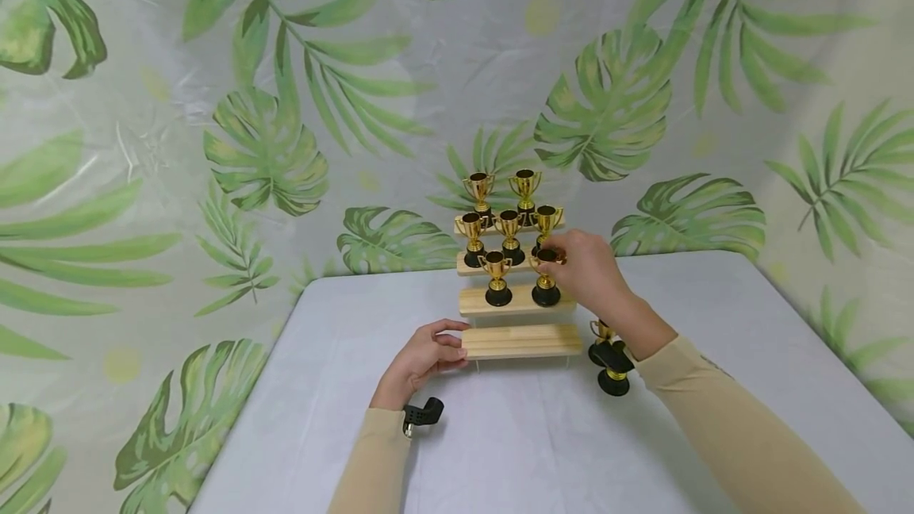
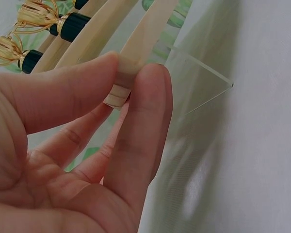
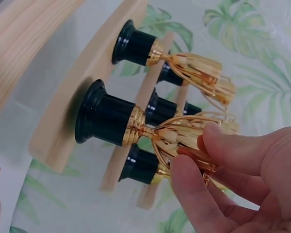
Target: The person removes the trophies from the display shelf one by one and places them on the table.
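Observation:
A stepped wooden display rack (image 1: 524, 342) with several tiers stands on the table. My left hand (image 1: 424, 359) pinches the left end of its lowest plank (image 2: 128, 70) between thumb and fingers. At the right end of the plank above, a gold trophy cup with a black base (image 1: 546, 293) stands upright. My right hand (image 1: 589, 270) pinches this trophy (image 3: 106, 114) by its gold upper part, near one handle. Beside it on the same plank is another trophy (image 1: 497, 293). Three trophies stand on the tier behind and two on the top one.
Right of the rack, more trophies (image 1: 613, 382) stand on the white table (image 1: 343, 419), partly hidden by my right wrist and its camera. A leaf-patterned cloth (image 1: 471, 62) hangs behind the table. Thin clear supports (image 2: 208, 70) hold up the lowest plank.

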`<state>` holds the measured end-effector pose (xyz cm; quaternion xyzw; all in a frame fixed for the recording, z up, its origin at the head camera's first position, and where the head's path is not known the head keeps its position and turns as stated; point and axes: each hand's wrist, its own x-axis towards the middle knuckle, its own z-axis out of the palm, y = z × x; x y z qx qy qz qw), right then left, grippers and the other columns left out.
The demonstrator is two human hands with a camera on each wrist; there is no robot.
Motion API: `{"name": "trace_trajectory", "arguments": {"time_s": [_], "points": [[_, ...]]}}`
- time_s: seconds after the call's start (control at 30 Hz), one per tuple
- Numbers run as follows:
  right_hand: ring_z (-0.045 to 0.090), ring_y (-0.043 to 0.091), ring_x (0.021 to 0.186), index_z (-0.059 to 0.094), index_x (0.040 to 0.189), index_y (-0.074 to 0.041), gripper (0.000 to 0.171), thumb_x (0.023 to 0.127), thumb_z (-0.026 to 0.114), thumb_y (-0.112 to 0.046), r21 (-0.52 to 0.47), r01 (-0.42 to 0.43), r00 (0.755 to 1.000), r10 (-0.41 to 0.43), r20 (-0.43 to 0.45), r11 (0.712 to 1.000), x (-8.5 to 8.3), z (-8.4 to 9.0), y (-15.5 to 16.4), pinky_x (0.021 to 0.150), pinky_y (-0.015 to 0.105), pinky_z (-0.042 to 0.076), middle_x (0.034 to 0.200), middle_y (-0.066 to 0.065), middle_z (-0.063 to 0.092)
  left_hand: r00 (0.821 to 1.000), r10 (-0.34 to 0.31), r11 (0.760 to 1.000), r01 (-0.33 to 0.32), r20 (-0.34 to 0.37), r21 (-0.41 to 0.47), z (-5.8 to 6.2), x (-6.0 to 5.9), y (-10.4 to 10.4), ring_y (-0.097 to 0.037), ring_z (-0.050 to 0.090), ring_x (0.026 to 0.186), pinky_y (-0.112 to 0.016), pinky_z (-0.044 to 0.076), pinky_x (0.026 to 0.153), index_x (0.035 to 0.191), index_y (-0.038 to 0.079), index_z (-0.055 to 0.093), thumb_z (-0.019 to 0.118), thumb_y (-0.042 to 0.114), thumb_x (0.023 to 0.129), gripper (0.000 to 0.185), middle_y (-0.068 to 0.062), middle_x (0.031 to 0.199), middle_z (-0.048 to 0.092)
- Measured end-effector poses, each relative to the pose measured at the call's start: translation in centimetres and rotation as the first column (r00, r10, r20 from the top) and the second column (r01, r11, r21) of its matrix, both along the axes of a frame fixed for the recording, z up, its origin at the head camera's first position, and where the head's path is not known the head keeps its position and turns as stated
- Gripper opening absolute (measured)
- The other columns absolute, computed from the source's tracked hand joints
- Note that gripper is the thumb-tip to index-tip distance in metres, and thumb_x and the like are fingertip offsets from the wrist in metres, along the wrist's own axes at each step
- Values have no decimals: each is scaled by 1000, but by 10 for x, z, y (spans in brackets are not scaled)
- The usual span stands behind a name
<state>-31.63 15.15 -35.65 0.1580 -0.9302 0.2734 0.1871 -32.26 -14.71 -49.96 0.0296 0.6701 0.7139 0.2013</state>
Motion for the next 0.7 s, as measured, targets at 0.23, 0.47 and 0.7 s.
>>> {"name": "trace_trajectory", "arguments": {"time_s": [0.23, 0.47, 0.7], "points": [[60, 27, 81, 73, 118, -5, 34, 87, 82, -16, 3, -10, 1000, 10, 4, 1000, 8, 7, 2, 65, 43, 52, 93, 11, 66, 1000, -3, 1000, 3, 2, 11, 2, 3, 0, -27, 70, 85, -39, 61, 81, 131, 1, 62, 70, -14, 83, 51, -16, 97, 66], [60, 27, 84, 73, 120, -6, 34, 88, 80, -15, 4, -15, 1000, 15, -10, 1000, 17, 16, 6, 68, 43, 52, 95, 11, 65, 1000, -6, 1000, 6, -13, 10, 3, 3, 0, -26, 70, 85, -39, 61, 79, 132, 0, 61, 70, -15, 83, 51, -16, 97, 67], [61, 25, 81, 71, 125, -8, 38, 89, 79, -15, 9, -9, 1000, 9, -16, 1000, 26, 25, 13, 65, 40, 53, 95, 10, 64, 1000, -6, 1000, 6, -12, 4, 3, 2, 1, -25, 70, 84, -39, 61, 79, 133, -1, 60, 70, -14, 83, 52, -16, 96, 67]]}}
